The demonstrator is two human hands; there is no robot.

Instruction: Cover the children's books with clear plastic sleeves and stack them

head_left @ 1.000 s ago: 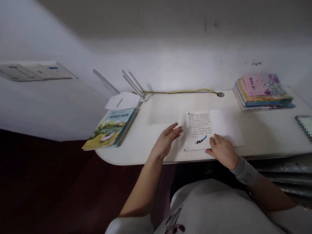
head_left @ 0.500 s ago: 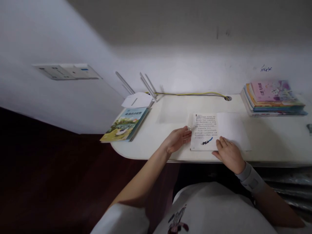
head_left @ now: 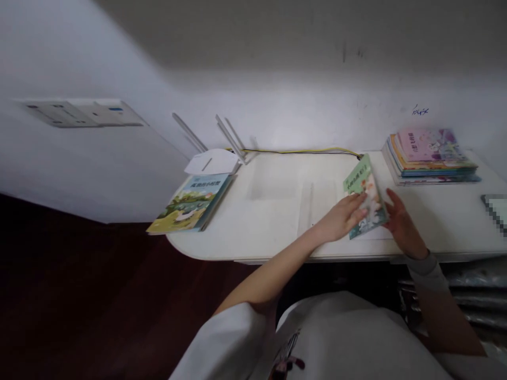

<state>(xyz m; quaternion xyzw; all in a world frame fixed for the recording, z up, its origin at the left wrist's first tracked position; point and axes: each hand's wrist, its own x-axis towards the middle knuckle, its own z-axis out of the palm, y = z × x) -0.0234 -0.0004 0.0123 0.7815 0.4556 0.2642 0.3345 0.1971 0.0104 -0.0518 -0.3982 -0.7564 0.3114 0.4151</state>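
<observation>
A thin book with a green illustrated cover stands tilted on the white desk, its cover swung up and nearly shut over the pages. My left hand presses on the cover's left side with the fingers laid flat. My right hand rests against the book's right edge, fingers spread behind it. White pages show just under the lower edge of the cover.
A stack of colourful books lies at the desk's back right. Another book with a green and blue cover lies at the left end, beside a white router with antennas. A yellow cable runs along the wall.
The book lay open with a printed page showing. My left hand has swung the cover over to the right, and my right hand has shifted right to the book's far edge.
</observation>
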